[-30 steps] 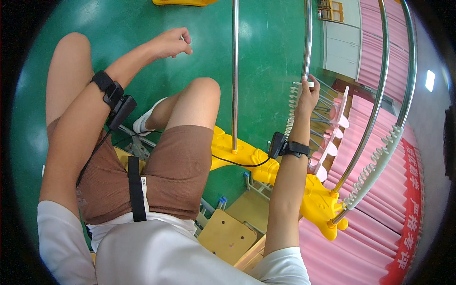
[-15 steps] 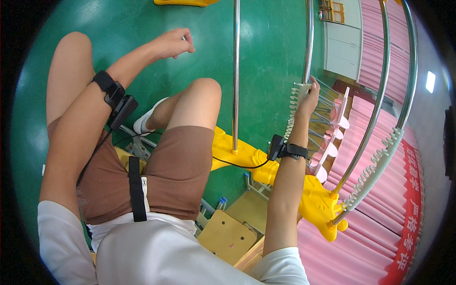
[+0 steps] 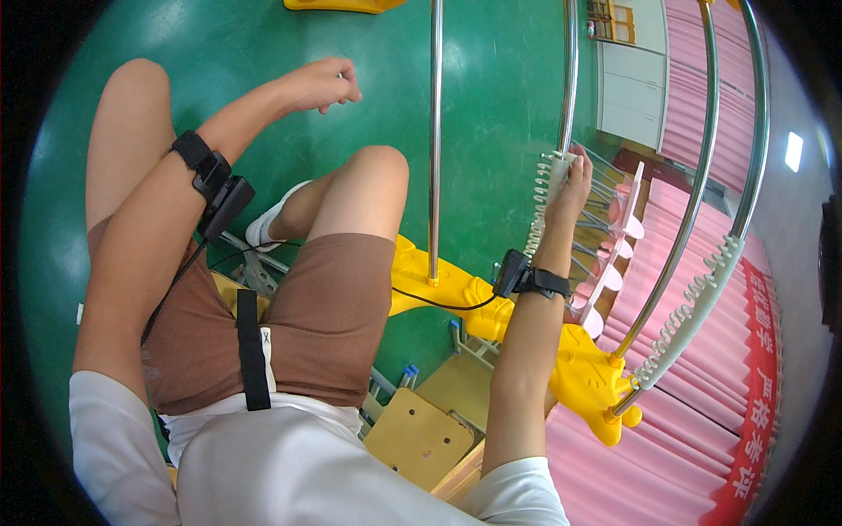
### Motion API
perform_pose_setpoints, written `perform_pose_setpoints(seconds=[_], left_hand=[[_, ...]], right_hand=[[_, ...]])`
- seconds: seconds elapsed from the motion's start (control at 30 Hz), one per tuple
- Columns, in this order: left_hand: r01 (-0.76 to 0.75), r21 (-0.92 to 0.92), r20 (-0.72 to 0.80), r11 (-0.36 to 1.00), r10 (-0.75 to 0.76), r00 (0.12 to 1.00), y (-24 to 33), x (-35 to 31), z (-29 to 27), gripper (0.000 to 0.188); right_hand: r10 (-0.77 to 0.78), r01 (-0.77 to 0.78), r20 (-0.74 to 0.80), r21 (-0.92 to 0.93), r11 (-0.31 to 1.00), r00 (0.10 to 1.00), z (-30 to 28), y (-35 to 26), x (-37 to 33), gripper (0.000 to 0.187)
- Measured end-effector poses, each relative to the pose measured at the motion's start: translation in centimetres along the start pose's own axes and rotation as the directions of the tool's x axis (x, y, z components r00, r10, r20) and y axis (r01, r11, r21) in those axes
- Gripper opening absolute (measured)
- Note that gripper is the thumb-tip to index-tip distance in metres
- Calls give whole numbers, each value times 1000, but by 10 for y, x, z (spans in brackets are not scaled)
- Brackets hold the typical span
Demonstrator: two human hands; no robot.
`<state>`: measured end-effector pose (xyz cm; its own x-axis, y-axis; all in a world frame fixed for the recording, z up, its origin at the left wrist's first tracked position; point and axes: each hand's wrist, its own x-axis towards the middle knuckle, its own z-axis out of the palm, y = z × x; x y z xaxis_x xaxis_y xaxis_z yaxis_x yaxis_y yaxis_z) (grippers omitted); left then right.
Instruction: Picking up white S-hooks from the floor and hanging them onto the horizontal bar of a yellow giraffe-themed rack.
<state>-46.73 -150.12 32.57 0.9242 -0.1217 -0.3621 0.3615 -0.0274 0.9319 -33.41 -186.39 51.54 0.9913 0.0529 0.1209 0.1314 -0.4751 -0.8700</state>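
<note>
Fingers of the right hand (image 3: 570,182) grip a toothed strip (image 3: 554,180), baring more than before, left hand (image 3: 326,85) curled.

Left hand (image 3: 326,86) over floor (image 3: 491,88), left of first pole (image 3: 435,131); right hand (image 3: 573,182) on ringed strip (image 3: 557,175) along second pole (image 3: 569,79), further right. First pole set in base (image 3: 452,285) — seat (image 3: 417,431) nearer, left of right forearm (image 3: 531,342). Second strip (image 3: 695,316) on outermost pole (image 3: 757,131), far right — curtain (image 3: 640,443) behind, cabinet (image 3: 631,88) beyond second pole.
</note>
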Motion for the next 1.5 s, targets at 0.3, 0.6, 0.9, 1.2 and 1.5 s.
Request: perform_pose_setpoints(seconds=[0.3, 0.6, 0.9, 1.2, 1.5], left_hand=[[-18, 6, 23, 1000, 18, 1000, -6, 4, 2, 30], [-10, -1, 66, 1000, 10, 998, -6, 5, 2, 27], [-33, 22, 57, 999, 32, 998, -7, 2, 2, 23], [-38, 18, 62, 999, 36, 997, -8, 2, -4, 22], [-49, 42, 73, 998, 46, 996, -6, -1, -6, 22]], right_hand=[[41, -39, 12, -100, 994, 999, -7, 0, 2, 32], [165, -164, 138, -19, 986, 977, -20, -9, 7, 42], [194, -194, 105, -16, 981, 975, -15, -15, 8, 44], [219, -215, 123, -46, 976, 968, -14, -17, 12, 47], [320, -303, 202, -111, 947, 926, -31, -15, 16, 42]])
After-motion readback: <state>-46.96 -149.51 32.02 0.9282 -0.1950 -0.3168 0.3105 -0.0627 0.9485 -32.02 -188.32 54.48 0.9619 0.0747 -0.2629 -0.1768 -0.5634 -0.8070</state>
